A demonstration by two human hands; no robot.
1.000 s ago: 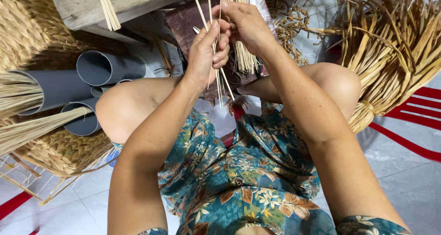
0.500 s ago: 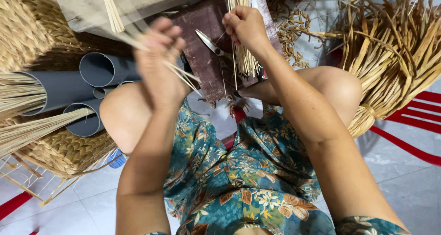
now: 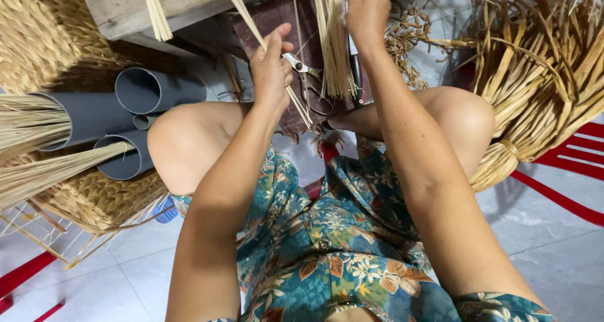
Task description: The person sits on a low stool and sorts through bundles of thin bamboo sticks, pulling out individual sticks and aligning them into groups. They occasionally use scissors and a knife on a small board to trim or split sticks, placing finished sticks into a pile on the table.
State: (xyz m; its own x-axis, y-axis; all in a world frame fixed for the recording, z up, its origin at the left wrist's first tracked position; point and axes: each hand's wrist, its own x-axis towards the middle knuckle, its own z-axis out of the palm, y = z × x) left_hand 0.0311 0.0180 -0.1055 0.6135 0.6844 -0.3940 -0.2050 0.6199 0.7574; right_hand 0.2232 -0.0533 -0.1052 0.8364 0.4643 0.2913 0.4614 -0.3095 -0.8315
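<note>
Weaving is in hand: left hand (image 3: 272,67) pinches one straw strand (image 3: 264,45) slanting past scissors (image 3: 301,67); right hand (image 3: 367,7) seemingly clamps the hanging straw bundle (image 3: 332,39) (grip cropped). Next, thread strand rightward into bundle.

No packages, labels, signs, screens.

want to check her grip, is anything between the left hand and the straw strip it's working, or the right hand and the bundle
Nothing visible. The left hand grips the straw strip directly, and the right hand holds the straw bundle. Scissors lie beside them.
</note>
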